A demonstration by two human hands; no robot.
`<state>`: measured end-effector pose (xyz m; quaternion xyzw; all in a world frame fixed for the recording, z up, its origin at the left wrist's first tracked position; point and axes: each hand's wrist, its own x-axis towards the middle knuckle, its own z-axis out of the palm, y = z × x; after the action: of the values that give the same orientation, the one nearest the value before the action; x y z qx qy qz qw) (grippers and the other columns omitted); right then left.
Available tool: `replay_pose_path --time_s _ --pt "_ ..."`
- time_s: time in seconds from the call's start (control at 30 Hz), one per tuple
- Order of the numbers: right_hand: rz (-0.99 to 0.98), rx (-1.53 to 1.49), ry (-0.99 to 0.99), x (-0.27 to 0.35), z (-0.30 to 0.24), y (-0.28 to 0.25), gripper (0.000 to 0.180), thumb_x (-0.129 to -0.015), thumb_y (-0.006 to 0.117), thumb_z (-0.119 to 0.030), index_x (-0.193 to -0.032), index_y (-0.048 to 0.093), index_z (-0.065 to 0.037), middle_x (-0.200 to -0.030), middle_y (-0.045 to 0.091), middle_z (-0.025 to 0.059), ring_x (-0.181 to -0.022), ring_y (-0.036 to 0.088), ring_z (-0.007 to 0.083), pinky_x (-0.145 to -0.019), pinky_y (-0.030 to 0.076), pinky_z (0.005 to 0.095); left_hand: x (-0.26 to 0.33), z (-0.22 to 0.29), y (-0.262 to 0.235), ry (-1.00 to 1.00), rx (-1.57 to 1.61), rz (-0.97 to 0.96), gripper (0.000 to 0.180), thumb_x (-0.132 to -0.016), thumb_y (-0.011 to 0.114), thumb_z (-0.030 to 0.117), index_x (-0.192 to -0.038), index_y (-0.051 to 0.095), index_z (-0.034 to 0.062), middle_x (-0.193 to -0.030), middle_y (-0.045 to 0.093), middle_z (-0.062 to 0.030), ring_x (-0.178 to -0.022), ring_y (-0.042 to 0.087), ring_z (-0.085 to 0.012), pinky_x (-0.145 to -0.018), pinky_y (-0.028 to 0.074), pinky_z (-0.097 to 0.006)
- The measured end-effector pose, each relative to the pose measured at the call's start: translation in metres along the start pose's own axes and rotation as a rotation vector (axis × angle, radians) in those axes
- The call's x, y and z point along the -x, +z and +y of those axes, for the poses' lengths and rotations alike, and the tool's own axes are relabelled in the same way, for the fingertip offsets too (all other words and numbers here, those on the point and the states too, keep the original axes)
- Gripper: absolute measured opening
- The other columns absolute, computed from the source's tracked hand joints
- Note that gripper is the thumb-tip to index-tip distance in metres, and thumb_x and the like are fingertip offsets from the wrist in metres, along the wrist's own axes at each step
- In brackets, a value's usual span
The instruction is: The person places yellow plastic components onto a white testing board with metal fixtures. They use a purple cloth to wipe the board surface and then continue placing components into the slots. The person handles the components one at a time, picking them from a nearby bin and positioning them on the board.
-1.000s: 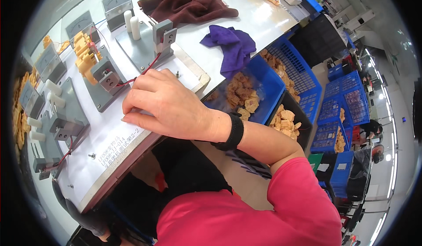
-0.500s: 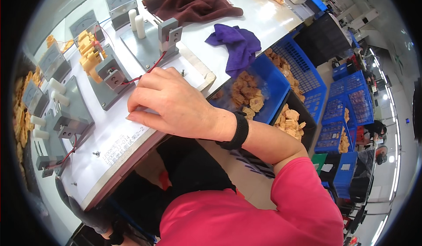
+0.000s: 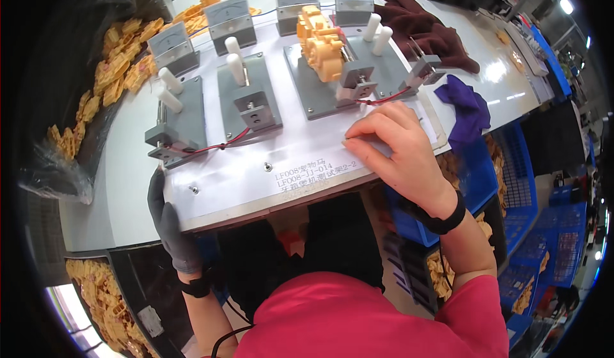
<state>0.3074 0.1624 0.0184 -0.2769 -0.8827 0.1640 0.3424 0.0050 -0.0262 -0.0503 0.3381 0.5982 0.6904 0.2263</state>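
My right hand (image 3: 404, 160) rests at the front of the white board (image 3: 243, 195), its thumb and forefinger drawn together; anything between them is too small to make out. It lies just in front of a grey test fixture (image 3: 400, 80) with white posts and a red wire. On the neighbouring fixture (image 3: 313, 105) sits a yellow plastic gear housing (image 3: 321, 43), close to a grey clamp block (image 3: 358, 80). My left hand (image 3: 171, 227), in a grey glove, lies along the board's left edge with fingers stretched out and nothing seen in it.
Several analog meters (image 3: 229, 19) stand behind the fixtures. Yellow parts (image 3: 121, 57) are heaped at the left beside clear plastic film. A brown cloth (image 3: 425, 32) and purple cloth (image 3: 465, 108) lie at the right. Blue crates (image 3: 521, 198) and a bin of yellow parts (image 3: 105, 294) flank me.
The view has swung left, so the board appears more level and my gloved left hand shows fully. My right hand keeps nearly the same place near the board's front, its fingers still drawn together.
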Motion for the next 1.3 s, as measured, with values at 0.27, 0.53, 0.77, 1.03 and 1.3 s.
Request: replay_pose_path --time_s 0.27,0.53,0.77,1.03,1.3 --pt "-0.009 0.02 -0.021 -0.002 -0.001 -0.001 0.009 -0.083 0.073 -0.014 -0.086 0.067 -0.008 -0.084 0.062 0.0041 -0.087 0.058 0.0256 -0.082 0.042 0.0373 0.001 0.003 0.003 0.044 -0.069 -0.004 0.069 -0.092 0.045 0.039 -0.146 0.038 -0.0031 -0.146 0.044 -0.0169 -0.134 0.043 -0.0276 -0.114 0.033 -0.041" --pt "0.006 0.02 -0.035 -0.002 -0.003 0.001 0.009 -0.082 0.074 -0.01 -0.086 0.067 -0.006 -0.085 0.063 0.0057 -0.086 0.058 0.027 -0.081 0.043 0.0378 0.004 0.012 0.011 0.015 -0.029 0.017 0.065 -0.092 0.045 0.031 -0.147 0.036 -0.0032 -0.146 0.044 -0.0168 -0.134 0.044 -0.0266 -0.113 0.033 -0.039" --pt "0.0 0.016 -0.003 -0.002 -0.005 0.001 0.009 -0.083 0.074 -0.01 -0.087 0.067 -0.004 -0.086 0.063 0.0075 -0.087 0.057 0.0285 -0.08 0.044 0.0378 0.005 0.011 0.01 0.026 -0.001 0.003 0.064 -0.093 0.045 0.03 -0.146 0.037 -0.0036 -0.146 0.044 -0.0171 -0.133 0.044 -0.0258 -0.113 0.033 -0.039" --pt "-0.022 0.014 0.016 -0.002 -0.006 0.001 0.009 -0.083 0.073 -0.009 -0.088 0.067 -0.004 -0.087 0.063 0.0076 -0.088 0.057 0.0286 -0.081 0.044 0.038 0.002 0.003 0.004 0.05 -0.083 0.01 0.059 -0.094 0.039 0.026 -0.144 0.039 -0.0062 -0.145 0.045 -0.0186 -0.133 0.044 -0.0263 -0.113 0.032 -0.038" --pt "-0.026 0.026 0.049 -0.003 -0.008 0.003 0.008 -0.085 0.071 -0.009 -0.088 0.066 -0.004 -0.086 0.061 0.0084 -0.086 0.056 0.0286 -0.079 0.042 0.0378 0.005 0.009 0.01 0.075 -0.13 0.03 0.064 -0.096 0.041 0.037 -0.146 0.039 -0.0035 -0.144 0.046 -0.0157 -0.13 0.046 -0.0242 -0.111 0.036 -0.037"
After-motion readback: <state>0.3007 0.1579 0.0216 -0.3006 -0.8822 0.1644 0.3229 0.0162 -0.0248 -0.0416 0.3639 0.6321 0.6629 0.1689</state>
